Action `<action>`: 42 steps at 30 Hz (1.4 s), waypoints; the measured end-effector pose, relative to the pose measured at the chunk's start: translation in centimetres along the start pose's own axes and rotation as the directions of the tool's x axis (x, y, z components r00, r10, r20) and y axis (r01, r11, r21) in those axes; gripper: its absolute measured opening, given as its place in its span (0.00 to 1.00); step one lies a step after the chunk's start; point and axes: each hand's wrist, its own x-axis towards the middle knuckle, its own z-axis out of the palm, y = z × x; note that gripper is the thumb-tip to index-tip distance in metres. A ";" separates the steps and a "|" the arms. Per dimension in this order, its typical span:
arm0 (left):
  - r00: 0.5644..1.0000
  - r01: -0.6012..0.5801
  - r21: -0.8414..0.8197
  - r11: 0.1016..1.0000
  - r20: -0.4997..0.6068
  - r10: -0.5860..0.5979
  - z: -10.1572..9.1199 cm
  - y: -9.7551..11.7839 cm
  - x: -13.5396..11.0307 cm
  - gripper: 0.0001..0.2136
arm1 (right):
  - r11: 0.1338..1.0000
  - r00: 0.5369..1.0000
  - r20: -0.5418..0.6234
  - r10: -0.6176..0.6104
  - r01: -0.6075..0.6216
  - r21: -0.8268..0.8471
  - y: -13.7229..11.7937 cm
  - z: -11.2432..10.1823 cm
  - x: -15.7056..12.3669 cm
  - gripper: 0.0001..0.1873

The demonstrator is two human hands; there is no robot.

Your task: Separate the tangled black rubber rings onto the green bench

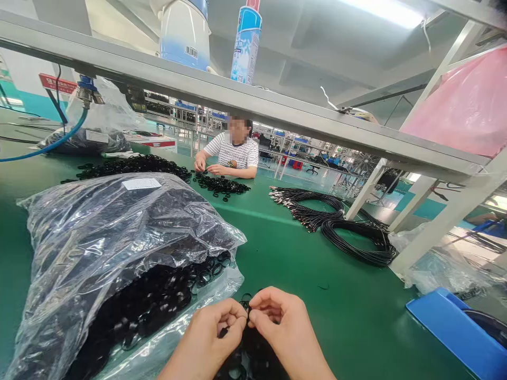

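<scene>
My left hand (216, 335) and my right hand (285, 327) meet at the near edge of the view, fingers pinched together. Between the fingertips is a small black ring (246, 298), partly covered by the fingers. Below and between my wrists lies a heap of black rings (255, 356). Just left of my hands a large clear plastic bag (119, 211) lies on its side, its mouth facing me. More black rings (158, 295) spill toward that mouth. A white label (141, 183) is on top of the bag.
Across the green table (277, 253) a person (233, 150) handles black rings by a loose pile (222, 184). Coiled black cables (352, 237) lie right, near a shelf post (447, 216). A blue bin (455, 332) stands near right. Overhead, a shelf (277, 97) holds a spray can (246, 47).
</scene>
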 end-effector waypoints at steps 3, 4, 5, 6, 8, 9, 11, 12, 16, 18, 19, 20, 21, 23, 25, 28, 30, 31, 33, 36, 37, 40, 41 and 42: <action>1.000 0.018 -0.052 0.998 0.000 -0.018 0.0 -0.1 0.1 0.07 | 0.978 0.998 -0.016 -0.061 0.057 -0.201 -0.2 0.2 -0.5 0.06; 1.000 0.023 -0.067 0.998 0.002 -0.023 0.1 -0.2 0.1 0.07 | 0.955 0.994 -0.012 -0.105 0.097 -0.280 -0.1 0.2 -0.6 0.07; 1.000 0.026 -0.080 0.996 0.005 -0.026 0.1 -0.3 0.2 0.07 | 0.921 0.987 0.001 -0.158 0.148 -0.360 0.0 0.3 -0.8 0.08; 1.000 0.029 -0.091 0.995 0.008 -0.029 0.1 -0.4 0.2 0.07 | 0.878 0.976 0.024 -0.215 0.204 -0.432 0.2 0.4 -0.9 0.09; 0.999 0.043 -0.111 0.993 0.020 -0.041 0.2 -0.6 0.3 0.08 | 0.791 0.949 0.079 -0.305 0.299 -0.534 0.8 0.7 -1.0 0.11; 0.999 0.050 -0.119 0.992 0.027 -0.047 0.2 -0.7 0.3 0.08 | 0.757 0.937 0.096 -0.337 0.330 -0.564 1.1 0.9 -1.1 0.11; 0.998 0.054 -0.131 0.990 0.024 -0.052 0.3 -0.7 0.3 0.07 | 0.715 0.918 0.079 -0.389 0.354 -0.602 1.6 1.3 -1.2 0.11; 0.999 0.050 -0.134 0.990 0.017 -0.049 0.4 -0.6 0.3 0.07 | 0.698 0.908 0.055 -0.415 0.357 -0.621 1.8 1.5 -1.2 0.11; 0.998 0.066 -0.164 0.984 -0.003 -0.068 0.6 -0.2 -0.1 0.06 | 0.640 0.880 0.013 -0.476 0.356 -0.681 2.3 1.6 -1.0 0.11; 0.993 0.121 -0.232 0.965 0.038 -0.115 0.6 -0.1 -0.2 0.06 | 0.656 0.896 0.001 -0.443 0.325 -0.682 2.1 1.1 -0.8 0.11; 0.989 0.150 -0.283 0.947 0.062 -0.138 0.6 0.0 -0.2 0.05 | 0.680 0.911 -0.016 -0.412 0.295 -0.671 1.9 0.8 -0.6 0.11; 0.984 0.175 -0.336 0.925 0.081 -0.157 0.5 -0.1 -0.2 0.05 | 0.711 0.927 -0.036 -0.374 0.261 -0.653 1.6 0.5 -0.5 0.11; 0.981 0.193 -0.385 0.902 0.095 -0.169 0.4 -0.1 -0.1 0.06 | 0.745 0.942 -0.051 -0.332 0.229 -0.627 1.3 0.3 -0.4 0.10; 0.979 0.201 -0.449 0.870 0.108 -0.171 0.2 -0.2 0.0 0.07 | 0.830 0.971 -0.055 -0.232 0.168 -0.532 0.5 0.0 -0.3 0.09; 0.980 0.196 -0.467 0.862 0.117 -0.159 0.2 -0.2 0.1 0.09 | 0.907 0.990 -0.036 -0.139 0.112 -0.405 -0.1 0.2 -0.4 0.07; 0.981 0.191 -0.452 0.871 0.123 -0.151 0.3 -0.3 0.1 0.10 | 0.937 0.995 -0.015 -0.096 0.085 -0.339 -0.4 0.6 -0.5 0.07; 0.979 0.199 -0.439 0.876 0.127 -0.159 0.3 -0.3 0.1 0.07 | 0.899 0.989 -0.048 -0.138 0.105 -0.425 -0.2 0.5 -0.5 0.08; 0.978 0.203 -0.439 0.876 0.131 -0.161 0.3 -0.3 0.2 0.06 | 0.874 0.985 -0.069 -0.159 0.108 -0.473 0.0 0.3 -0.5 0.08; 0.977 0.206 -0.459 0.864 0.141 -0.158 0.2 -0.4 0.2 0.05 | 0.829 0.979 -0.087 -0.183 0.106 -0.548 0.2 -0.4 -0.2 0.08; 0.973 0.224 -0.497 0.838 0.155 -0.169 0.0 -0.4 0.2 0.05 | 0.744 0.981 -0.072 -0.180 0.087 -0.663 0.6 -1.7 0.3 0.09; 0.971 0.235 -0.509 0.828 0.161 -0.177 0.0 -0.4 0.2 0.06 | 0.697 0.981 -0.076 -0.178 0.072 -0.713 0.7 -2.1 0.5 0.09; 0.962 0.269 -0.548 0.792 0.184 -0.200 -0.1 -0.5 0.4 0.09 | 0.573 0.983 -0.099 -0.154 0.007 -0.820 0.7 -3.0 0.8 0.12; 0.960 0.279 -0.564 0.777 0.191 -0.206 -0.1 -0.5 0.4 0.10 | 0.556 0.985 -0.091 -0.143 0.004 -0.831 0.6 -3.2 0.7 0.14; 0.957 0.288 -0.578 0.764 0.193 -0.215 -0.1 -0.5 0.5 0.12 | 0.559 0.986 -0.074 -0.147 0.021 -0.829 0.4 -3.1 0.6 0.15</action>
